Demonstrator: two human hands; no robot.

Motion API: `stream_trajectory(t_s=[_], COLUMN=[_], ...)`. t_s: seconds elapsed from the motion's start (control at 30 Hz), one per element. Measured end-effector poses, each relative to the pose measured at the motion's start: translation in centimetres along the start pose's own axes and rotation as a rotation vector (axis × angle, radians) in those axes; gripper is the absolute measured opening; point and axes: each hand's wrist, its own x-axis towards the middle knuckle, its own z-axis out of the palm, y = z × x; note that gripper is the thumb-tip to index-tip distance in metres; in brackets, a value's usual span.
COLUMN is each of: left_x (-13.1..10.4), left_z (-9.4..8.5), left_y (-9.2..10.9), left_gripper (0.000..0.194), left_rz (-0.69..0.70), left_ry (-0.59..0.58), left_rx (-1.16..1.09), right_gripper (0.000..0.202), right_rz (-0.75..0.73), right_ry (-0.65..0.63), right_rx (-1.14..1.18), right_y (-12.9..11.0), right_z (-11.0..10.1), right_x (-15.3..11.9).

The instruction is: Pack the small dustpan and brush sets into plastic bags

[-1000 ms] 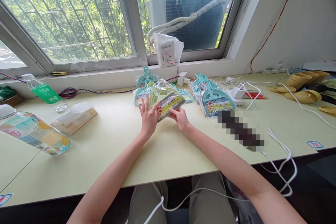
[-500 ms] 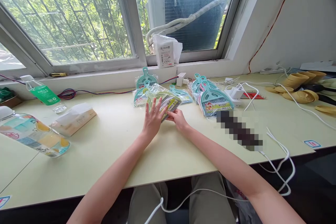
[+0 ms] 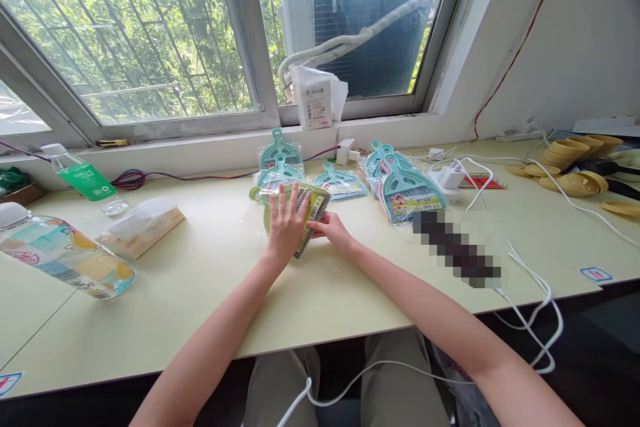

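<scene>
A green dustpan and brush set (image 3: pixel 317 203) in clear plastic wrap, with a yellow label and grey bristles, lies tilted in front of me. Across its face rests my left hand (image 3: pixel 285 223), palm down with fingers stretched out. My right hand (image 3: pixel 334 229) pinches the set's right edge between thumb and fingers; some of those fingers are hidden. The set's handle points to the upper left. Just behind it, wrapped turquoise dustpan sets (image 3: pixel 281 168) overlap one another, and one single turquoise set (image 3: pixel 341 184) lies to their right.
More turquoise dustpan sets (image 3: pixel 413 190) are piled at right, beside a white plug adapter (image 3: pixel 450 179) and cables. At left stand a tissue pack (image 3: pixel 145 227), a large drink bottle (image 3: pixel 65 257) and a green-labelled bottle (image 3: pixel 87 180). Tape rolls (image 3: pixel 575 153) lie far right.
The green set has come slightly nearer and turned, its handle swinging to the left. Both hands moved with it, and the single turquoise set behind shows more fully.
</scene>
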Motion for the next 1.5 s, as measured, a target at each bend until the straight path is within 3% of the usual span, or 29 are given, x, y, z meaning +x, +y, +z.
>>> stream_trajectory(t_s=[0.23,0.37,0.67,0.93,1.2,1.5], left_x=[0.11,0.29,0.31,-0.31,0.22,-0.12], left_z=[-0.04,-0.05,-0.69,-0.20,-0.47,-0.12], left_y=[0.04,0.23,0.13,0.71,0.49,0.28], left_gripper=[0.063,0.057,0.035,0.024,0.033,0.050], left_rz=[0.127,0.144,-0.045,0.001,-0.044,0.006], left_ry=[-0.124,-0.080,0.031,0.097,0.101,-0.031], left_rx=[0.023,0.002,-0.203,-0.170,-0.111,-0.095], right_gripper=[0.029,0.029,0.027,0.030,0.032,0.037], right_rz=[0.006,0.010,0.003,0.000,-0.012,0.019], right_ry=[0.056,0.058,0.063,0.056,0.046,-0.027], right_rx=[0.031,0.042,0.073,0.080,0.060,0.029], right_y=[-0.04,-0.07,-0.41,-0.29,-0.18,-0.27], right_z=[-0.32,-0.44,-0.56,-0.80,-0.82,-0.34], right_x=[0.12,0.18,0.23,0.28,0.47,0.26])
